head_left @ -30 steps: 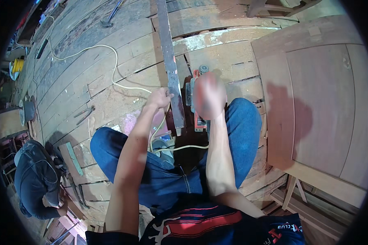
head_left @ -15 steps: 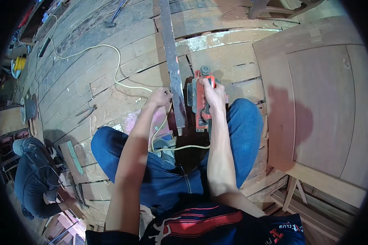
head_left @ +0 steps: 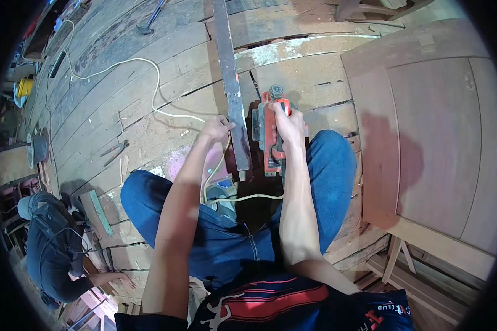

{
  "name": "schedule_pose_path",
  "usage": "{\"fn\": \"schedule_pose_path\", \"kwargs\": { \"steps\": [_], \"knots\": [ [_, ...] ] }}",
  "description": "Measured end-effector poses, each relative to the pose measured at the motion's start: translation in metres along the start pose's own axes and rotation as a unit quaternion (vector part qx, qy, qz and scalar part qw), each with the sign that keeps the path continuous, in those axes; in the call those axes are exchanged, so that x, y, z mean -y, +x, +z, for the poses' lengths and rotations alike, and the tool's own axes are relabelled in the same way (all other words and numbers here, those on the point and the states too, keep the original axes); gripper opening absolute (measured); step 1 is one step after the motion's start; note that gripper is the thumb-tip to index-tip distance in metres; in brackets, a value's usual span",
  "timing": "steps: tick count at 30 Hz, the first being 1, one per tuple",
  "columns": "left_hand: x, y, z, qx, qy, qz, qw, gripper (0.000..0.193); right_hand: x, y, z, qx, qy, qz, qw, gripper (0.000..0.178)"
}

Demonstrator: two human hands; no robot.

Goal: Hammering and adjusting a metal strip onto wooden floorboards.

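My right hand [head_left: 290, 124] is closed round the grip of a red electric hand planer [head_left: 270, 135]. The planer is just right of a long, narrow dark wooden board [head_left: 232, 91] that runs away from me. My left hand [head_left: 216, 129] is at the board's left edge, its fingers bent and thumb and fingertips against the wood. A pale power cord [head_left: 174, 116] passes at my left hand, which hides part of it, then loops down between my legs toward the planer.
Pliers [head_left: 116, 151] and a hammer [head_left: 149, 22] lie on the plank floor to the left. A large wooden panel [head_left: 431, 132] stands close on my right. At lower left another person [head_left: 55, 248] crouches, one hand on the floor near a green-edged wooden piece [head_left: 96, 212].
My left hand's thumb and fingertips have reached out onto the board's edge. My right hand stays on the planer. The other person's hand has stretched out over the floor.
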State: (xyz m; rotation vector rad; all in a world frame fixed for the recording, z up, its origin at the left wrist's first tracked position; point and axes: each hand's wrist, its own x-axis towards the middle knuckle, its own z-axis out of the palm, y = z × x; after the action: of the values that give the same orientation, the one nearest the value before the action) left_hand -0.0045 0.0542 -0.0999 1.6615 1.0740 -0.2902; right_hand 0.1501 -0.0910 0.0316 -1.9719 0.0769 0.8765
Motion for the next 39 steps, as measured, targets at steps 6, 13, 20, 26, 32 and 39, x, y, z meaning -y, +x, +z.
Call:
{"fn": "schedule_pose_path", "kwargs": {
  "steps": [6,13,20,26,32,39],
  "knots": [
    [-0.001,-0.004,-0.010,-0.057,0.055,0.049,0.996,0.018,-0.005,0.003,0.000,0.000,-0.002,-0.008,1.000,0.031],
    [-0.023,-0.047,0.002,-0.166,0.109,0.199,0.960,0.019,-0.004,0.001,0.001,0.003,0.002,-0.002,1.000,0.030],
    [-0.016,-0.061,0.010,-0.183,0.171,0.259,0.933,0.025,-0.016,0.015,0.006,-0.026,-0.037,-0.026,0.999,0.029],
    [-0.024,-0.062,0.004,-0.164,0.230,0.242,0.928,0.022,-0.009,0.014,0.004,-0.013,-0.042,-0.012,0.999,0.031],
    [-0.086,-0.066,-0.043,0.026,0.405,0.074,0.911,0.026,-0.034,0.040,-0.004,-0.058,-0.131,-0.093,0.985,0.041],
    [-0.130,-0.093,-0.115,-0.107,0.256,0.251,0.927,0.029,-0.037,0.060,-0.019,-0.058,-0.184,-0.169,0.966,0.048]
  ]
}}
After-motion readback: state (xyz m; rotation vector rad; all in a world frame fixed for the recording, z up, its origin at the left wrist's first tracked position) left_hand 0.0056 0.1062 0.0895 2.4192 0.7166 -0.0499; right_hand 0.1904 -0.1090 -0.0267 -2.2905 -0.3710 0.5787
